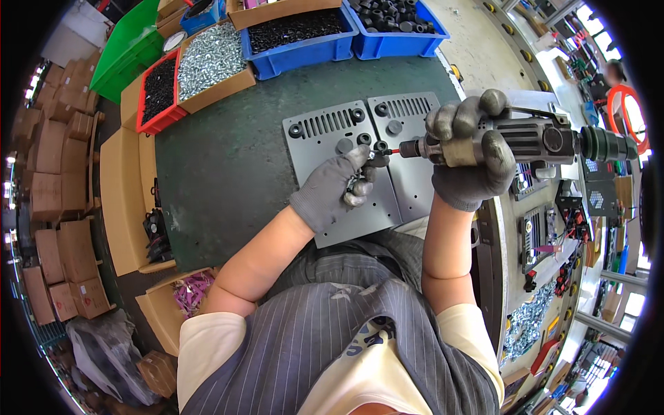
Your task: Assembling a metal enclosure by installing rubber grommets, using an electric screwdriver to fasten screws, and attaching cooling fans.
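Striped apron (297, 332) nearest, the right hand (474, 155) grips a power driver (539, 140), the left hand (330, 190) small fasteners (357, 182) over grey panels (377, 211).

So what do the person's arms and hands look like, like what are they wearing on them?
The left hand and right hand both wear plain grey work gloves that end at the wrist, with darker, shiny, scuffed-looking fingertips. Both forearms are bare. Higher up are short, cream-coloured cloth sleeves. I can't see any cables or markings on the arms.
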Action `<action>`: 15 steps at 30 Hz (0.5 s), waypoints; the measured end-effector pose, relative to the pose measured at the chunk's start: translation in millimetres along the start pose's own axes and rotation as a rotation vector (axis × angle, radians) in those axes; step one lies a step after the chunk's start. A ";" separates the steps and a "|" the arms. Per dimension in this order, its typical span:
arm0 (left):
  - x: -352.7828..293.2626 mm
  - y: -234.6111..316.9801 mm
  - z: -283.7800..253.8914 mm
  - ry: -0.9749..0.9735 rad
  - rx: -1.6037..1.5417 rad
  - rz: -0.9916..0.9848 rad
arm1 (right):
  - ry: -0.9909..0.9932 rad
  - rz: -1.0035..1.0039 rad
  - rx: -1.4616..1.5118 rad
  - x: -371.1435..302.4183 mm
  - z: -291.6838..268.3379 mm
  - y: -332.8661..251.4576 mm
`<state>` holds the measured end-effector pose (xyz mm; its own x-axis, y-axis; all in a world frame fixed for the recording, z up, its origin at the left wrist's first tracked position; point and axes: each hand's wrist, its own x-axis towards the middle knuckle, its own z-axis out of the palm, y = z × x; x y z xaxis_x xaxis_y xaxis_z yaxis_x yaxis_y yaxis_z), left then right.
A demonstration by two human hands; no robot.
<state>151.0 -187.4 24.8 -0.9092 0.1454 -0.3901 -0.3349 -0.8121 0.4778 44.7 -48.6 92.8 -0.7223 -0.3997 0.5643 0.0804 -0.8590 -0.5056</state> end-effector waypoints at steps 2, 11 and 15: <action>-1.1 -1.9 10.7 0.010 -0.006 -0.019 | -0.005 -0.023 0.026 -4.2 0.1 -3.3; 12.3 -16.9 24.0 0.045 0.318 -0.009 | -0.062 -0.066 -0.027 -25.4 -23.3 -22.3; 13.9 -4.2 42.6 0.050 0.679 0.010 | 0.085 -0.183 0.000 -30.4 -32.4 -33.3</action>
<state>129.2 -157.9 50.8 -0.9059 0.0999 -0.4114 -0.4225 -0.2758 0.8634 41.7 2.4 71.3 -0.7802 -0.2087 0.5897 -0.0572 -0.9150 -0.3994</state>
